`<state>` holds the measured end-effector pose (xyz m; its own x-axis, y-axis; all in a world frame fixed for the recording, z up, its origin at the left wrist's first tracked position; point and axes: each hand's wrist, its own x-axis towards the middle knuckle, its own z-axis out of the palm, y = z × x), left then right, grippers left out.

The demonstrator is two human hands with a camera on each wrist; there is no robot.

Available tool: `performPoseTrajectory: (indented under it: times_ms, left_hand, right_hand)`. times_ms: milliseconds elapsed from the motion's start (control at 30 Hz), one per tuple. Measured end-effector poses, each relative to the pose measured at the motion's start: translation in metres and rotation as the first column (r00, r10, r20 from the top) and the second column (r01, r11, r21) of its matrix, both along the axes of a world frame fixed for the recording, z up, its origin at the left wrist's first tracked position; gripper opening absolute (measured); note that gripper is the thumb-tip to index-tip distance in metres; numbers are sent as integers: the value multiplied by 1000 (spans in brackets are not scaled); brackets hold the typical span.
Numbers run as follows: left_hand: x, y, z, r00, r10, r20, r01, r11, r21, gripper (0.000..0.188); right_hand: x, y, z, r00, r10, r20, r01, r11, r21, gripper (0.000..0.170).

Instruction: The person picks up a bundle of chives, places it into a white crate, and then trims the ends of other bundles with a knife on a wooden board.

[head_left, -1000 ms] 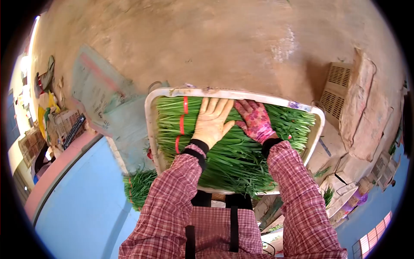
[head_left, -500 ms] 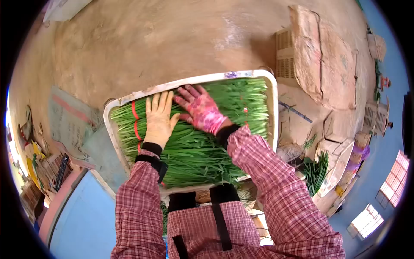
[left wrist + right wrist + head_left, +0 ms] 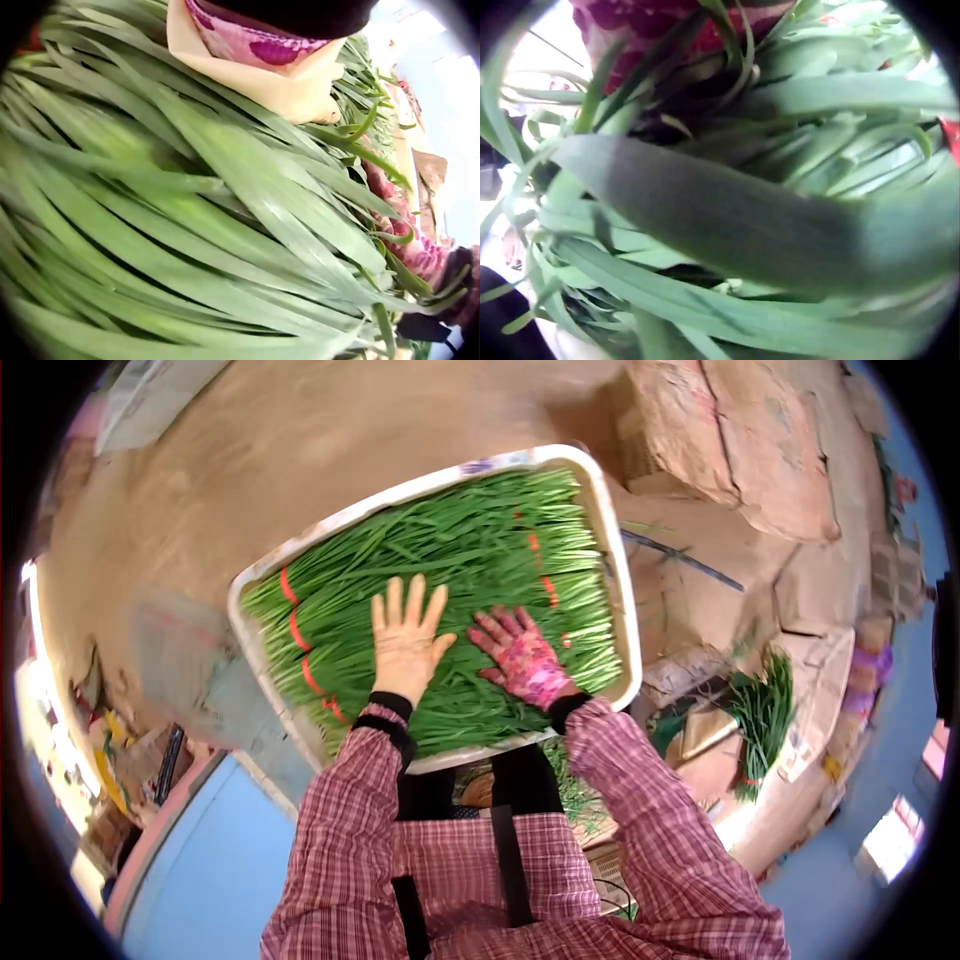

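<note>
Bundles of garlic chives (image 3: 450, 550), tied with red bands, fill a white plastic crate (image 3: 612, 575). My left hand (image 3: 405, 645), in a cream glove, lies on the leaves near the middle, fingers straight and spread. To its right, my right hand (image 3: 525, 660) in a pink floral glove rests on the leaves with fingers spread. In the left wrist view the cream glove (image 3: 247, 82) is at the top above long flat leaves. Leaves cover much of the pink glove (image 3: 652, 34) in the right wrist view.
A loose bundle of chives (image 3: 765, 710) stands right of the crate. Brown sacking (image 3: 745, 440) covers a crate at the upper right. A blue surface (image 3: 210, 850) with a pink edge lies at the lower left. Brown floor (image 3: 300, 450) stretches beyond the crate.
Both hands have moved from the crate's far rim back toward my body over the leaves. More red bands on the right show now. The head view has shifted and turned.
</note>
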<state>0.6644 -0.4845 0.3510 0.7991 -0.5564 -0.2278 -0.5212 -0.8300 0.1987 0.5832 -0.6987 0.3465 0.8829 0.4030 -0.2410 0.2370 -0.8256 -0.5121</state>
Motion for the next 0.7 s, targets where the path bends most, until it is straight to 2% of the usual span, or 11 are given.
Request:
performPoseTrajectory:
  times_ms: [67, 133, 167, 233, 333, 400, 467, 500, 533, 633, 700]
  left_hand:
    - [-2, 5, 5, 1000, 0, 28, 2, 996, -84, 87]
    - [-12, 10, 31, 1000, 11, 11, -9, 990, -140, 90]
    - [-20, 12, 49, 997, -33, -73, 24, 993, -112, 90]
    - [-51, 20, 67, 980, -157, -121, 136, 977, -165, 88]
    - [-99, 8, 50, 917, -364, -166, 328, 922, -206, 83]
    - [-114, -4, 27, 907, -370, -200, 355, 928, -111, 80]
    - [-109, -12, -1, 898, -373, -236, 393, 919, 43, 79]
    - [-110, -17, -5, 904, -371, -215, 399, 911, 105, 80]
    - [-110, -18, -6, 911, -358, -206, 383, 919, 96, 80]
    - [-107, -18, 11, 903, -367, -225, 389, 919, 61, 82]
    - [-104, -16, 39, 888, -403, -221, 418, 908, 21, 83]
  right_hand:
    - [-4, -4, 13, 1000, 0, 27, -1, 999, 51, 67]
    - [-6, -4, 61, 999, -43, 20, 43, 999, -7, 64]
    - [-16, -6, 74, 1000, -20, 10, 20, 1000, -7, 63]
    - [-46, -4, 90, 998, 50, -22, -51, 998, -47, 59]
    - [-107, -14, 89, 999, 28, -21, -28, 999, -17, 57]
    - [-127, -32, 89, 983, -159, -97, 161, 987, 15, 55]
    - [-155, -48, 81, 871, -490, -29, 488, 871, -57, 55]
    - [-164, -65, 67, 811, -584, -3, 584, 811, 6, 56]
    - [-167, -77, 64, 792, -603, 95, 608, 793, -34, 57]
    - [-172, -100, 49, 702, -704, 108, 708, 707, 3, 60]
    - [-164, -105, 45, 691, -715, 104, 722, 690, -55, 61]
